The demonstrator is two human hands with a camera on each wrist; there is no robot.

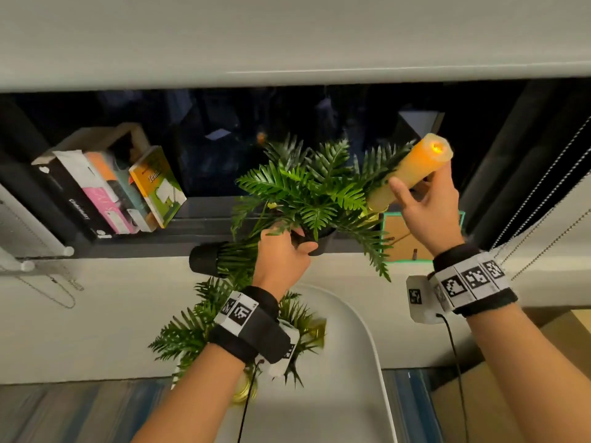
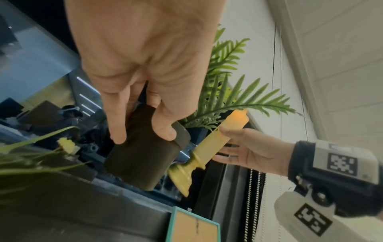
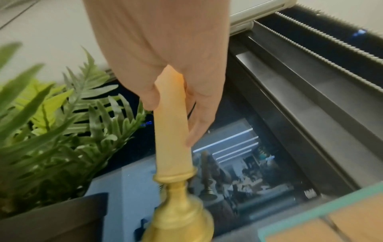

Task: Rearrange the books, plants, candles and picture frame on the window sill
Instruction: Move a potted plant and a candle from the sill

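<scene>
My left hand (image 1: pixel 287 241) grips the black pot (image 2: pixel 143 157) of a fern plant (image 1: pixel 313 190) over the dark window sill (image 1: pixel 192 228); its fingers (image 2: pixel 118 131) curl round the pot's side. My right hand (image 1: pixel 419 199) holds a tilted yellow candle (image 1: pixel 412 171) with a glowing tip, seated in a brass holder (image 3: pixel 180 212), just right of the fern. A teal picture frame (image 1: pixel 403 241) lies flat on the sill under the candle. Several books (image 1: pixel 108 190) lean together at the sill's left end. A second potted plant (image 1: pixel 204 259) lies on its side left of my left hand.
A white chair (image 1: pixel 335 346) stands below the sill, with another fern (image 1: pixel 192 334) and a gold object (image 1: pixel 246 391) beside it. Blind chains (image 1: pixel 543 199) hang at the right. The roller blind (image 1: pixel 287 43) covers the upper window; the glass behind is dark.
</scene>
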